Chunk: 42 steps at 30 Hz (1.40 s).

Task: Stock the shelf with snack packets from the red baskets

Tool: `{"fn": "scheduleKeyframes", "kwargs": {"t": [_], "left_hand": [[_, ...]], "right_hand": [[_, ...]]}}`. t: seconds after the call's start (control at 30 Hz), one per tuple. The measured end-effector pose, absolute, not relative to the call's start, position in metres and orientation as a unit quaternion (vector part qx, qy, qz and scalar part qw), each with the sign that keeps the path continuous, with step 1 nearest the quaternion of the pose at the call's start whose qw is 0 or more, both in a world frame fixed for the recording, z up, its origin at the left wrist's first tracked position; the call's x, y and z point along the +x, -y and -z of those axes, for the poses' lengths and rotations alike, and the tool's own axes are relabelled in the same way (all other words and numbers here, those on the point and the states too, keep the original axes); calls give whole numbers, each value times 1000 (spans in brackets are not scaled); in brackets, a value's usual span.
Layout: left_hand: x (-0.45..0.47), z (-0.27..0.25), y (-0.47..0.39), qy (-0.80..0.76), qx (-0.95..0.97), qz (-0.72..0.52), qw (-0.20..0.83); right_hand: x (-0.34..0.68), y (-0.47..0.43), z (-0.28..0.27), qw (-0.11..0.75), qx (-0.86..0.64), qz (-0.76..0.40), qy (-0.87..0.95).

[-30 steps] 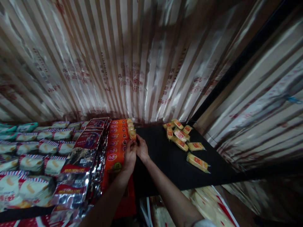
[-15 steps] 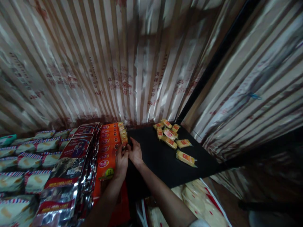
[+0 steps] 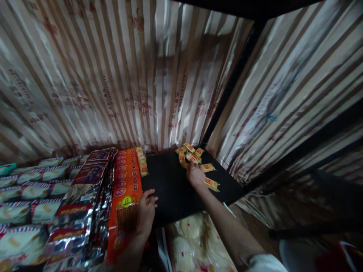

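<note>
My right hand [image 3: 196,176] reaches over the loose pile of small yellow snack packets [image 3: 193,158] on the black shelf [image 3: 167,185]. Its fingers are bent down onto a packet at the near side of the pile, mostly hidden under the hand. My left hand [image 3: 146,213] hovers at the shelf's left side, fingers apart and holding nothing, beside an orange snack bag [image 3: 124,181]. A short row of the same yellow packets [image 3: 141,162] lies along the orange bag's right edge. Two single packets [image 3: 208,167] [image 3: 211,184] lie right of my right hand.
To the left are stacked dark red and silver pouches [image 3: 82,196] and rows of white packs [image 3: 35,192]. Below the shelf's front edge sits a box of clear-wrapped pale rounds [image 3: 190,234]. Pleated sheeting [image 3: 127,75] and a black post [image 3: 227,90] stand behind.
My right hand has moved from the packet row rightward to the loose pile. My left hand has drawn back toward me from the row, its fingers parted. The view has shifted right.
</note>
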<state>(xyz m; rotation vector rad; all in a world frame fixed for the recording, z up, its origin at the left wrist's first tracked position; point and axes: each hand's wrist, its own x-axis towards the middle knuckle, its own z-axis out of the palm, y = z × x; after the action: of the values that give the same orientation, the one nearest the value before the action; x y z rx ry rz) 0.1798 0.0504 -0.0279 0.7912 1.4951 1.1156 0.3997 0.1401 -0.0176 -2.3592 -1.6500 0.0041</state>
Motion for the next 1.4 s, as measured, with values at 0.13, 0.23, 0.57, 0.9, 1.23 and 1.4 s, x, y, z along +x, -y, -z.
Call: {"fn": "scheduleKeyframes", "kwargs": {"t": [0.13, 0.23, 0.57, 0.9, 1.23, 1.4], "left_hand": [[182, 30, -33, -629, 325, -464, 533], [184, 33, -23, -617, 338, -460, 542], [189, 29, -21, -609, 364, -427, 561], [201, 41, -27, -606, 327, -385, 615], [178, 56, -62, -624, 349, -449, 536], [166, 58, -92, -659, 371, -468, 458]], "right_hand": [[373, -128, 18, 89, -789, -55, 605], [351, -114, 17, 89, -767, -95, 629], [355, -79, -5, -32, -725, -97, 681], [337, -69, 20, 93, -670, -289, 677], [287, -100, 49, 323, -611, -424, 586], [262, -123, 52, 361, -613, -400, 578]]}}
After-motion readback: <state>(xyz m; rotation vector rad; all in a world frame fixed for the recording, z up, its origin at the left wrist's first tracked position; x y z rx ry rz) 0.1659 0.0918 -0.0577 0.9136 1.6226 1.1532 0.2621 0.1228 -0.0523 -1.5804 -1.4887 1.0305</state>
